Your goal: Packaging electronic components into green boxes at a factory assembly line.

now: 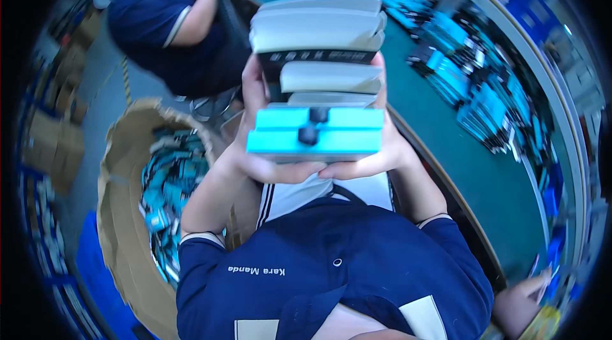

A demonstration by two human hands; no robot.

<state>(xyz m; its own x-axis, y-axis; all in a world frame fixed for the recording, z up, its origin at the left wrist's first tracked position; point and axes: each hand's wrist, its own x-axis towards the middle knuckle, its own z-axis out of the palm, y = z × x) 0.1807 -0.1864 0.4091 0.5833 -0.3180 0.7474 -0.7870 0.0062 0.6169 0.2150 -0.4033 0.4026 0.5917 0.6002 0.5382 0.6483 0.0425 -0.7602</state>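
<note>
1. Here's the stack [331,79], just off centre at 12 o'clock, held up in front of the body between two bare hands.
2. Far end first: pale slabs [315,28], off-white and smooth-looking, broad, their upper edges gently bowed and corners rounded, layered like thick card; blur hides what they're made of.
3. Below them runs a glossy-looking black band [325,57] with pale print, then narrower pale pieces [331,77], set a little towards 3 o'clock.
4. And the near end, what a colour! Two bright turquoise bars [347,142], straight-edged and flat-faced, a line between them, each bearing a stubby black knob [309,136].
5. The left hand [245,149] grips from the 9 o'clock side, fingers up along the flank, thumb stretched under the near edge.
6. The right hand [395,145] mirrors it from 3 o'clock; the thumbs all but meet at 6, and the stack is squeezed between both sets of fingers.
7. Over at 8 o'clock, a brown cardboard drum [124,225], ragged-rimmed, brims with jumbled turquoise pieces [166,200].
8. Round at 2 o'clock, the smooth green bench [440,155] carries heaps of turquoise-and-black pieces [446,79].
9. Between 10 and 11, a co-worker [153,28] in a dark blue, pale-trimmed shirt; another person's hand [532,289] at 4.
</note>
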